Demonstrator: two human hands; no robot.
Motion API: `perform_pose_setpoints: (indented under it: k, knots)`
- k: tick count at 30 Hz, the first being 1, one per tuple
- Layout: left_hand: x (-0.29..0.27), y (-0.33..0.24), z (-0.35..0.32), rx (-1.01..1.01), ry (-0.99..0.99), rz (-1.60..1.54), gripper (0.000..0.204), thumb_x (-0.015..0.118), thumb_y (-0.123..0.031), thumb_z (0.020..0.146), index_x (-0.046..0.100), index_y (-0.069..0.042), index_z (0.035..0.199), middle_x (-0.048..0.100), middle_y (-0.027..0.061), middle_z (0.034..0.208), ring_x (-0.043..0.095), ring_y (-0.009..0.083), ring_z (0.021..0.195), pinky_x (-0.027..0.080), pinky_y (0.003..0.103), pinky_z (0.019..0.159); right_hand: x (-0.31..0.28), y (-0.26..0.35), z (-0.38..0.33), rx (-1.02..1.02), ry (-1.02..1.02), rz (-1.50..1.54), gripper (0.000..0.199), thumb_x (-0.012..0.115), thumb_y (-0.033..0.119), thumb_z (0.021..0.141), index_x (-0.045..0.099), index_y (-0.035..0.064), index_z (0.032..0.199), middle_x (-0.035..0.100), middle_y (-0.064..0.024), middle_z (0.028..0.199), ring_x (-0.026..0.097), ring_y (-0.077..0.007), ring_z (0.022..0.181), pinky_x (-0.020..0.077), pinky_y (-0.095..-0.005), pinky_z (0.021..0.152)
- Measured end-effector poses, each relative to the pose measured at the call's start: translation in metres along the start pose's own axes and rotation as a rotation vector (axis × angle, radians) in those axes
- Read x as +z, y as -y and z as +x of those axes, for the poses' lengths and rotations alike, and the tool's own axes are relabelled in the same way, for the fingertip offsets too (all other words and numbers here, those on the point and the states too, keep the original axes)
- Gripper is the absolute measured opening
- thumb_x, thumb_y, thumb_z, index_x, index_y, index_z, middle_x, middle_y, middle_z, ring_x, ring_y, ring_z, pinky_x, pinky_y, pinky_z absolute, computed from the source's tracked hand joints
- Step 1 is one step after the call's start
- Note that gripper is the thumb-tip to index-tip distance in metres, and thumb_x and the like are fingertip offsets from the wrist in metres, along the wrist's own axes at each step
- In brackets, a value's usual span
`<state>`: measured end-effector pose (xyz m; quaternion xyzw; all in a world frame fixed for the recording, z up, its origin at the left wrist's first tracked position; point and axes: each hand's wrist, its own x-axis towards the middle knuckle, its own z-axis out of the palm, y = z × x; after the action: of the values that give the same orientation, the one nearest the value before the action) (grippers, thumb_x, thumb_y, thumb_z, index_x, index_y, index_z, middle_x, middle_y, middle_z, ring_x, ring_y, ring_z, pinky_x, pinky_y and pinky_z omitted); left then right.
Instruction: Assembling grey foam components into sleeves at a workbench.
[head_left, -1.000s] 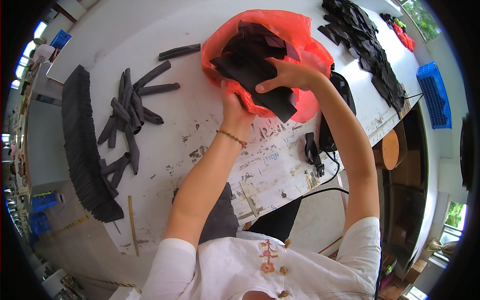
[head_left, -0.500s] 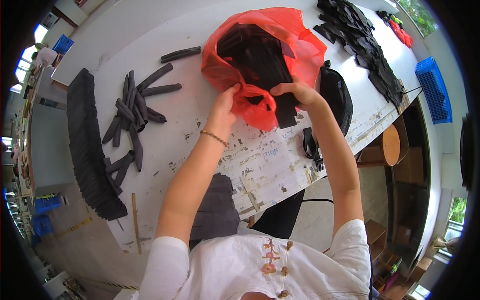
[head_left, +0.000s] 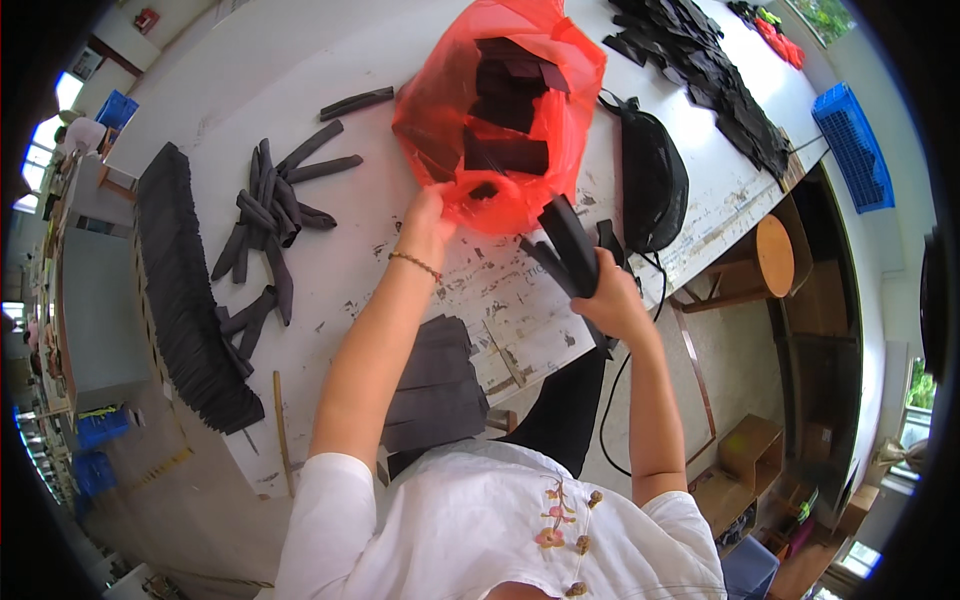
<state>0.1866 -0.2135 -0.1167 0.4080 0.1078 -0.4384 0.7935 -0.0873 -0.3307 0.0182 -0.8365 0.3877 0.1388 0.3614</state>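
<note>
A red plastic bag (head_left: pixel 575 75) lies with its mouth toward me on the white table, and black fabric pieces (head_left: pixel 510 105) show inside it. My left hand (head_left: pixel 428 218) grips the bag's edge at the near left, its fingers partly hidden by the red film. Just right of the bag's mouth, my right hand (head_left: pixel 618 300) is closed round several black fabric strips (head_left: pixel 568 240), which point up and left from the fist. A black mesh pouch (head_left: pixel 655 180) rests beyond that hand, right of the bag.
Rolled dark strips (head_left: pixel 270 205) are heaped at left beside a long row of overlapping strips (head_left: pixel 190 290). Flat dark pieces (head_left: pixel 435 385) lie near my body. More black pieces (head_left: pixel 700 70) cover the far right, by a blue crate (head_left: pixel 853 147). A round stool (head_left: pixel 774 256) stands off the table's right side.
My right hand has come out of the bag and moved down and toward me, now with black strips in it. The bag has shifted slightly up and left; my left hand still holds it.
</note>
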Motion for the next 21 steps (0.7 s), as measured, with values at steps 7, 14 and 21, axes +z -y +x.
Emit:
perform_pose_setpoints:
  k: [7,14,21]
  knots:
    - [0.028,-0.001,-0.022,-0.030,-0.062,-0.051,0.023,0.049,-0.013,0.095,0.056,-0.002,0.115,0.065,0.0161,0.112,0.064,0.0300,0.100,0.055,0.048,0.081,0.064,-0.008,-0.008,-0.043,-0.390,-0.385,0.128,0.079,0.064,0.055,0.019,0.0015,0.149,0.019,-0.0265,0.151,0.030,-0.0457,0.133,0.0313,-0.0641,0.100]
    - [0.031,-0.009,-0.032,-0.022,-0.106,0.034,0.037,0.059,-0.028,0.092,0.055,-0.009,0.124,0.062,0.0109,0.123,0.058,0.0285,0.113,0.045,0.050,0.098,0.079,-0.036,-0.003,-0.220,-0.615,-0.524,0.101,0.051,0.075,0.077,0.034,0.0021,0.145,0.014,-0.0211,0.156,0.009,-0.0450,0.143,0.0149,-0.0671,0.107]
    - [0.027,-0.021,-0.039,-0.009,-0.284,0.028,0.048,0.064,-0.043,0.088,0.057,-0.011,0.122,0.062,0.0093,0.116,0.058,0.0273,0.108,0.048,0.049,0.091,0.045,-0.022,-0.012,-0.225,-0.609,-0.567,0.076,0.055,0.062,0.085,0.049,0.0055,0.135,0.023,-0.0216,0.152,0.020,-0.0453,0.139,0.0191,-0.0628,0.108]
